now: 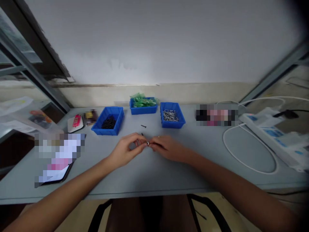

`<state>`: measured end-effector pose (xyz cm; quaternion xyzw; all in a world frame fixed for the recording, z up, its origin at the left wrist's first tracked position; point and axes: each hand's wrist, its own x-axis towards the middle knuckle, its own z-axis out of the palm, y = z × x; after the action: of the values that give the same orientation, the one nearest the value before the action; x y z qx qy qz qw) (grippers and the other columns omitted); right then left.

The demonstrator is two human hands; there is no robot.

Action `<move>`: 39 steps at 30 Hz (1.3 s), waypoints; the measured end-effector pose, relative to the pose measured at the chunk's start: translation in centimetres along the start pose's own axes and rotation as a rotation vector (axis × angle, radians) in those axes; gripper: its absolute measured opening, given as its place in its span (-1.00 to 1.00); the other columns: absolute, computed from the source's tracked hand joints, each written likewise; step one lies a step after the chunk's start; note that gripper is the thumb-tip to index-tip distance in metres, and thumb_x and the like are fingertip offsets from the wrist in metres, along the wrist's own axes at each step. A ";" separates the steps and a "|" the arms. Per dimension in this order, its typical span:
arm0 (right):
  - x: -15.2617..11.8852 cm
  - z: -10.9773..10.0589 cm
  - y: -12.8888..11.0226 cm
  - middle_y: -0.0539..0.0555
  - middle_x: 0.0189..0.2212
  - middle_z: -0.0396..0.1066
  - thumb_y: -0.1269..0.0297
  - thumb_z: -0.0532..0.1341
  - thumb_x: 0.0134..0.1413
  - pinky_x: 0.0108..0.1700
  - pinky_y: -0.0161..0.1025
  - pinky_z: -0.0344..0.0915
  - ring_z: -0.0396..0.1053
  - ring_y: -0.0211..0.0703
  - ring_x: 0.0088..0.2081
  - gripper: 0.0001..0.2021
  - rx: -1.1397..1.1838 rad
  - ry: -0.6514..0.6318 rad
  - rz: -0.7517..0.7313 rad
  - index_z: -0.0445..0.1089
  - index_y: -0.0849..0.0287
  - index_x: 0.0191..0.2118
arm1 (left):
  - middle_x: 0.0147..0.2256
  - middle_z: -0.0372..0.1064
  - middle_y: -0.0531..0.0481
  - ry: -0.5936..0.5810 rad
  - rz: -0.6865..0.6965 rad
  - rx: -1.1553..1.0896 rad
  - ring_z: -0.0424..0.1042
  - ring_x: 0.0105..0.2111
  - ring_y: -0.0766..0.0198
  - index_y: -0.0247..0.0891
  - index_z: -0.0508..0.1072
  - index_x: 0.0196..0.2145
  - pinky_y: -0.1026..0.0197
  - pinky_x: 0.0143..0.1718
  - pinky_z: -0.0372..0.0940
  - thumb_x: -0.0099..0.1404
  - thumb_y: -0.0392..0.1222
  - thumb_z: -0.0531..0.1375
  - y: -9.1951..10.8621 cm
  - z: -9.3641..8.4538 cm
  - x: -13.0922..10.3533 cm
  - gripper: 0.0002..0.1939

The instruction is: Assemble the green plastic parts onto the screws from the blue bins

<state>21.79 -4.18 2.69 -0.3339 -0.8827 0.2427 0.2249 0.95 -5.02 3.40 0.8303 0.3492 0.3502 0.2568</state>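
"What are the hands doing?"

"The left hand (pixel 124 149) and right hand (pixel 170 148) meet around the middle of the surface (pixel 154 177), thumbs and fingers pinched on a small metal piece (pixel 148 143). Its exact shape is hidden."

"What could go wrong?"

"With so small a hold, I'd say an uneven pinch could let it spring out and roll toward the near edge. The left hand might also knock the loose screw (pixel 143 126) just beyond it, if it swings toward the far edge."

"How many things are there?"

"Three blue bins along the far edge: the left bin (pixel 105 131) with dark screws (pixel 108 123), the middle bin (pixel 143 110) with green packets (pixel 143 101), and the right bin (pixel 172 124) with silver screws (pixel 170 116). The contents are too jumbled to count."

"And loose?"

"One dark screw lies clear on the surface. A second dark bit (pixel 142 134) shows by the left fingertips; I can't tell whether it's held. One phone (pixel 61 175) lies toward the near left corner."
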 end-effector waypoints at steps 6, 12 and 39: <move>-0.2 0.3 -0.2 -0.01 -0.51 0.35 0.28 0.06 0.19 -0.42 -0.32 0.06 0.23 -0.29 -0.49 -0.83 -0.085 -0.022 -0.023 0.32 0.16 -0.38 | -0.31 0.41 -0.03 -0.028 0.075 0.008 0.39 -0.30 0.32 -0.24 0.44 -0.27 0.30 -0.31 0.31 0.27 -0.19 0.12 0.0 0.7 -0.3 -0.87; -0.4 0.0 -0.5 0.03 -0.43 0.41 0.20 0.07 0.19 -0.36 -0.33 0.13 0.30 -0.27 -0.41 -0.80 -0.077 0.100 0.061 0.34 0.19 -0.20 | -0.31 0.42 0.00 -0.076 0.015 0.107 0.40 -0.32 0.34 -0.25 0.39 -0.22 0.30 -0.29 0.31 0.33 -0.16 0.05 -0.1 -0.4 -0.1 -0.82; -0.3 -1.5 0.6 0.10 -0.31 0.44 0.27 -0.05 0.26 -0.20 -0.27 0.22 0.35 -0.20 -0.26 -0.74 -0.382 0.076 -0.064 0.36 0.21 -0.18 | -0.35 0.44 -0.02 -0.072 0.136 0.354 0.41 -0.32 0.29 -0.26 0.46 -0.22 0.27 -0.26 0.29 0.34 -0.11 0.04 -1.2 -1.0 0.5 -0.75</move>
<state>23.12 -3.61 3.44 -0.3514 -0.9136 0.0506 0.1981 -0.06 -3.68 3.41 0.8962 0.3392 0.2700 0.0947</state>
